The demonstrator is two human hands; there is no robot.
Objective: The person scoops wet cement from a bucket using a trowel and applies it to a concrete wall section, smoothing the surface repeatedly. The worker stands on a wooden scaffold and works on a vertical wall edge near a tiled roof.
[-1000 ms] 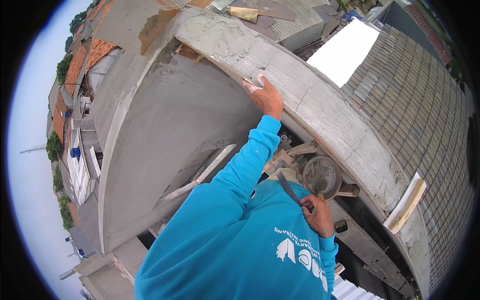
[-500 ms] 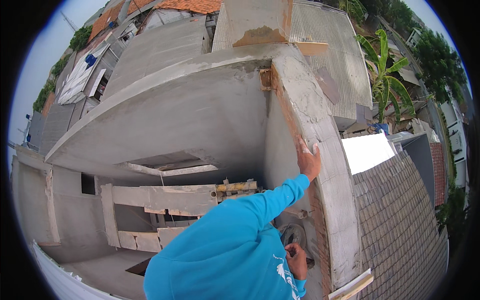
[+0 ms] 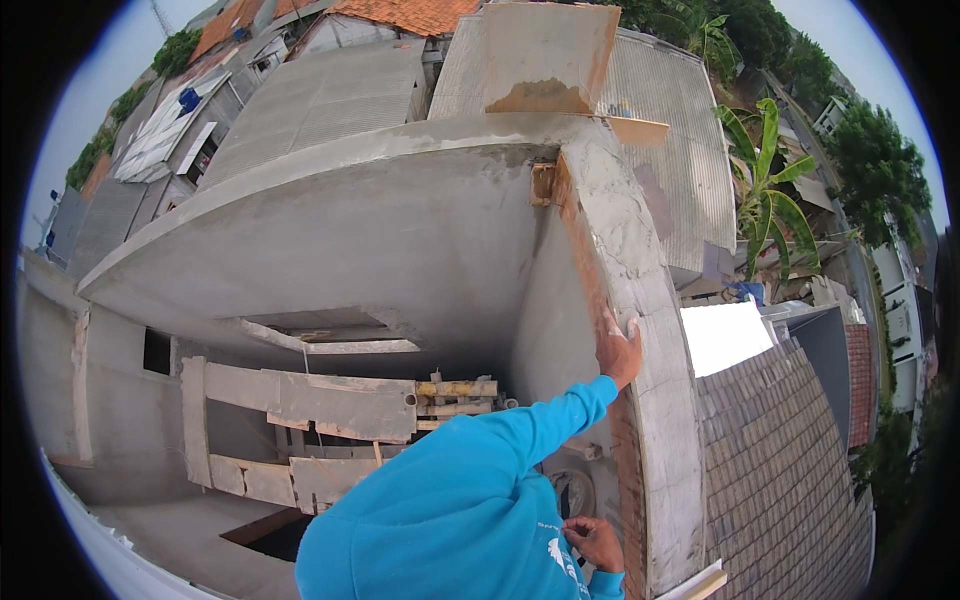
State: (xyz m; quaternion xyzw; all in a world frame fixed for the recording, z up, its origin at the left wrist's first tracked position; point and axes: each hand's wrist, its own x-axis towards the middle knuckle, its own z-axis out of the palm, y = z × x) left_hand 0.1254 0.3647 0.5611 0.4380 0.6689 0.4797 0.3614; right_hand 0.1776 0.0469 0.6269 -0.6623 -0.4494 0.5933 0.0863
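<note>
My left hand (image 3: 620, 352) rests on the inner edge of a rough plastered wall top (image 3: 655, 400), arm stretched out. Its fingers lie over the brownish edge (image 3: 585, 240), and the thumb is spread on the grey top; it is open. Closer to my body, my right hand (image 3: 597, 542) is bent in front of the blue sweatshirt (image 3: 440, 520). Its fingers are curled together; whatever they may hold is too small to make out. Just beyond it, partly hidden by my sleeve, sits a round grey tub-like thing (image 3: 577, 488).
Left of me the grey-walled space drops to a lower level with boards (image 3: 340, 405) and bamboo poles (image 3: 457, 388). A tiled roof (image 3: 780, 450) slopes beyond the wall. An upright board (image 3: 545, 55) stands at the far corner; a pale strip (image 3: 700, 583) crosses the near end.
The view has shifted, so the far corner sits lower in the picture. My left hand stays on the wall edge. My right hand remains curled near my body.
</note>
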